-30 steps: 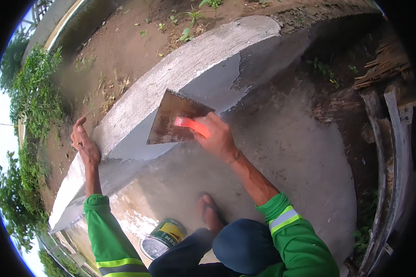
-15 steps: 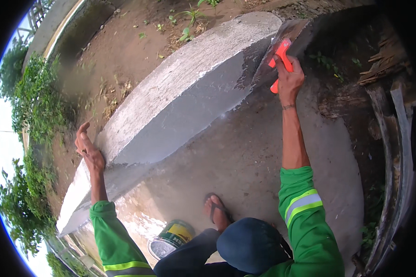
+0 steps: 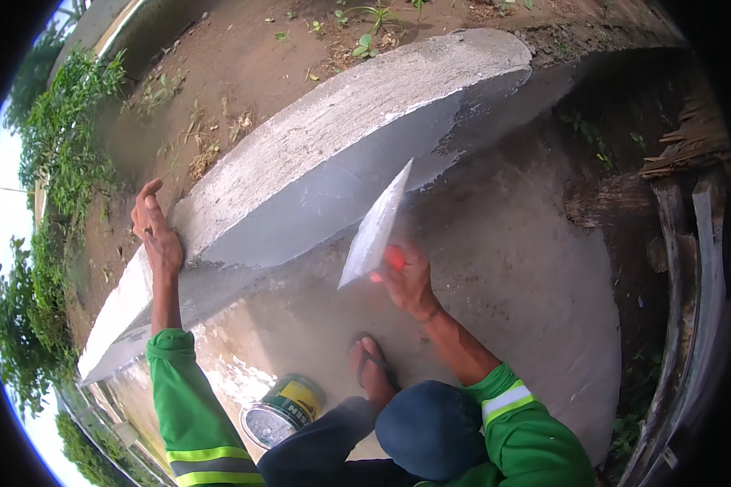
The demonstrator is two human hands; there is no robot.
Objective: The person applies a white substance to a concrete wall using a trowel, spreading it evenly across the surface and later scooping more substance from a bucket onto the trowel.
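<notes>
My right hand (image 3: 408, 280) grips the orange-red handle of a plastering trowel (image 3: 375, 227), slightly blurred. The trowel's flat blade is tilted up and coated pale, held apart from the wall. Along the scene runs a low curved concrete wall (image 3: 333, 114) with a rough light top. Its near face (image 3: 317, 207) is smooth grey, with a darker damp-looking stretch towards the right end. My left hand (image 3: 158, 231) rests at the wall's top edge on the left, fingers apart and holding nothing.
A green and yellow bucket (image 3: 288, 410) with greyish contents stands by my leg. My sandaled foot (image 3: 374, 369) is on the concrete floor (image 3: 528, 268). Old wooden boards (image 3: 694, 268) lie along the right. Bare soil (image 3: 244, 61) and leafy bushes (image 3: 69, 130) lie beyond the wall.
My right hand has drawn the trowel off the wall's right end, back left and towards me, turning its blade upward. My left hand stays on the wall.
</notes>
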